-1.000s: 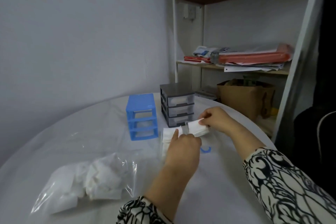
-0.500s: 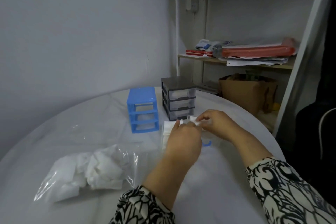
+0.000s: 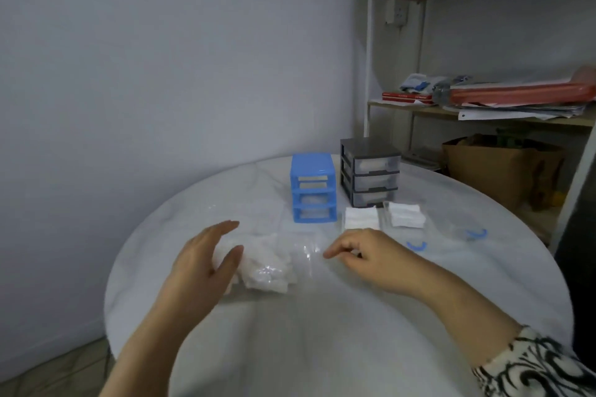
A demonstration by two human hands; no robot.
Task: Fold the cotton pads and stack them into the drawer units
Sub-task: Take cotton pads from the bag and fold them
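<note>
Here the left hand [image 3: 206, 255] spreads wide, partly hiding the clear bag of cotton pads [image 3: 267, 264]. The right hand [image 3: 364, 255], fingers curled, may pinch something unclear; folded pads [image 3: 361, 217] lie just beyond it.

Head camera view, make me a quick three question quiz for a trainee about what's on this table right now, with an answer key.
1. True or false: the blue drawer unit stands to the left of the grey drawer unit.
2. How many stacks of folded cotton pads lie in front of the drawer units?
3. Which hand reaches over the clear bag of pads: A left, B right?

Key
1. True.
2. Two: one stack and another stack to its right.
3. A. The left hand hovers open over the bag; the right hand is beside it with fingers curled.
</note>
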